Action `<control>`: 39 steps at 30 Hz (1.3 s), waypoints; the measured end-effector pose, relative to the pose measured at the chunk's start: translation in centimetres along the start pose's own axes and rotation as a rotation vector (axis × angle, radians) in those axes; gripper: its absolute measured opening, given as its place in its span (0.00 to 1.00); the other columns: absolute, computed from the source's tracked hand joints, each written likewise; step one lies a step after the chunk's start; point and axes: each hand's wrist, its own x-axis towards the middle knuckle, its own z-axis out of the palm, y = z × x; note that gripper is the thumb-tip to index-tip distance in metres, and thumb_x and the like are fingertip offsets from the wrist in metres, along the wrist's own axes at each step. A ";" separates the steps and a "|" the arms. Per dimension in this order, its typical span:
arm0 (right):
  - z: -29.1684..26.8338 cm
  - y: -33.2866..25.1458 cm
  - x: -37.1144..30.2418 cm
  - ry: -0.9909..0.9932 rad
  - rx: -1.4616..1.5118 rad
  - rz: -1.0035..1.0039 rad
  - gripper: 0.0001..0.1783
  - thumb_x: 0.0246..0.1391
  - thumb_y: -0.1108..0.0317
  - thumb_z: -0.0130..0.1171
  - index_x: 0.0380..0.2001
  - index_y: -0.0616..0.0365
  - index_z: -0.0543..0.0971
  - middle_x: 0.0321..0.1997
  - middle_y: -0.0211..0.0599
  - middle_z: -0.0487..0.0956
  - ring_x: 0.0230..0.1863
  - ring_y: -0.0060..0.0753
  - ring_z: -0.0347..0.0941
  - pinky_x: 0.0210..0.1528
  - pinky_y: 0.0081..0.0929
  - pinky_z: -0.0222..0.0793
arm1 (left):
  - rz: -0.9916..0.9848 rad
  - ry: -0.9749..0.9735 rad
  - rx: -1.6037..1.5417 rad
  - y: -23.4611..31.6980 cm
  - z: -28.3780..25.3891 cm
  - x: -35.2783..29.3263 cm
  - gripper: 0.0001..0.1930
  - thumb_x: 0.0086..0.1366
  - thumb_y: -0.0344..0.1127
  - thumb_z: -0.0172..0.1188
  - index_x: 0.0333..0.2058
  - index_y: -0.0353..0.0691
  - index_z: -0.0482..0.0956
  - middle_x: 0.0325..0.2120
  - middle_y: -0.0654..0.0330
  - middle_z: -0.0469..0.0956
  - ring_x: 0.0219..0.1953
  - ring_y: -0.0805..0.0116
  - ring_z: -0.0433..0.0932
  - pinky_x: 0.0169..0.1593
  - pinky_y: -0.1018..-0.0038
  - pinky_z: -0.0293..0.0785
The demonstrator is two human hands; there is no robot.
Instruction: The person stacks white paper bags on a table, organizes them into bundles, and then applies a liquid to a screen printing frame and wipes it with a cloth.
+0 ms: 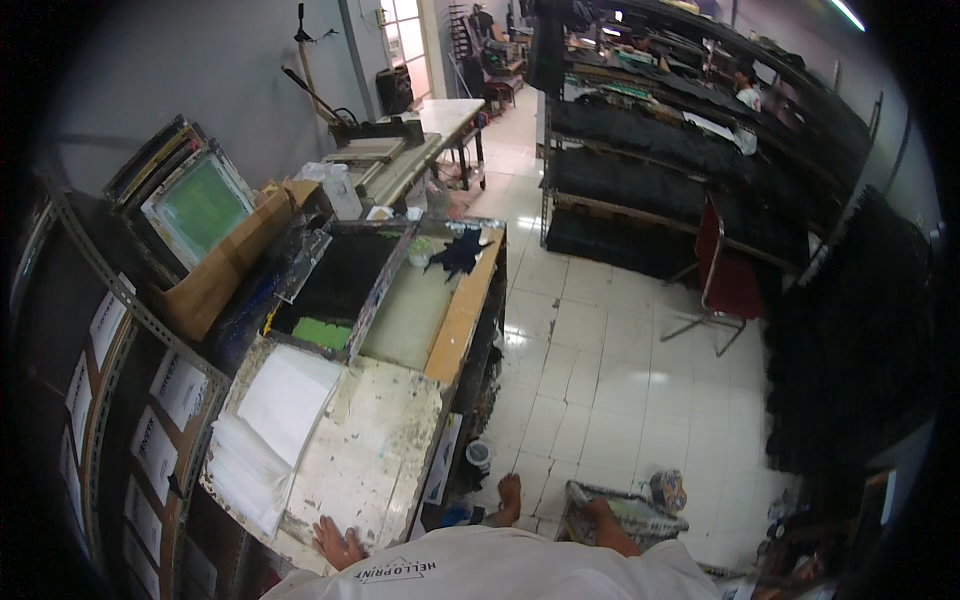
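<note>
My left hand [337, 545] lies on the near end of a worn, paint-stained white table top [375, 430], its fingers spread. Beside it a stack of thin white sheets [285, 400] covers the table's left side. Low on my right, my right hand [598, 512] is closed at the left side of a stained screen-printing frame [648, 522] with a pale greenish panel. My arm and shirt partly hide this frame. A round, stained container [668, 489] is just beyond it.
Beyond the table top are a dark recess [345, 260] and a pale one with a dark cloth [460, 253]. Green-meshed frames [205, 205] lean at the left wall. A red chair [722, 265] stands before black-draped racks [640, 160]. A white cup [478, 455] sits by the table's side.
</note>
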 end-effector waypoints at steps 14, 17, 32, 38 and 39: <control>-11.6 -2.9 12.1 -0.236 -0.953 -0.410 0.17 0.52 0.50 0.56 0.40 0.45 0.82 0.35 0.32 0.84 0.39 0.34 0.82 0.40 0.42 0.76 | -0.726 0.278 0.148 9.5 8.8 5.7 0.44 0.65 0.62 0.50 0.67 0.32 0.54 0.69 0.42 0.49 0.71 0.39 0.42 0.71 0.47 0.36; -14.5 -4.8 13.8 -0.212 -0.972 -0.670 0.09 0.56 0.63 0.54 0.38 0.47 0.81 0.33 0.33 0.84 0.36 0.36 0.83 0.32 0.39 0.76 | -0.812 0.281 0.164 13.7 9.1 7.3 0.45 0.64 0.63 0.51 0.67 0.32 0.53 0.69 0.41 0.48 0.71 0.38 0.42 0.71 0.47 0.37; -36.5 -18.6 35.8 -0.025 0.533 0.040 0.10 0.48 0.71 0.65 0.28 0.68 0.78 0.19 0.40 0.77 0.16 0.35 0.75 0.13 0.29 0.66 | -1.162 0.193 -0.047 37.5 11.3 10.7 0.52 0.58 0.66 0.58 0.68 0.32 0.52 0.69 0.37 0.43 0.70 0.34 0.41 0.70 0.47 0.40; -39.1 -34.4 42.3 -0.092 0.394 -0.291 0.08 0.49 0.73 0.65 0.30 0.67 0.78 0.23 0.38 0.77 0.18 0.30 0.74 0.15 0.28 0.66 | -1.169 0.264 -0.069 30.4 16.5 9.3 0.59 0.47 0.66 0.67 0.68 0.34 0.52 0.70 0.38 0.41 0.70 0.33 0.39 0.70 0.48 0.42; -38.7 -37.9 42.9 -0.075 0.395 -0.423 0.08 0.50 0.74 0.65 0.31 0.67 0.78 0.22 0.36 0.77 0.19 0.29 0.73 0.18 0.28 0.67 | -1.174 0.291 -0.072 29.8 17.0 9.2 0.59 0.46 0.65 0.68 0.68 0.35 0.52 0.70 0.38 0.41 0.70 0.33 0.38 0.70 0.48 0.42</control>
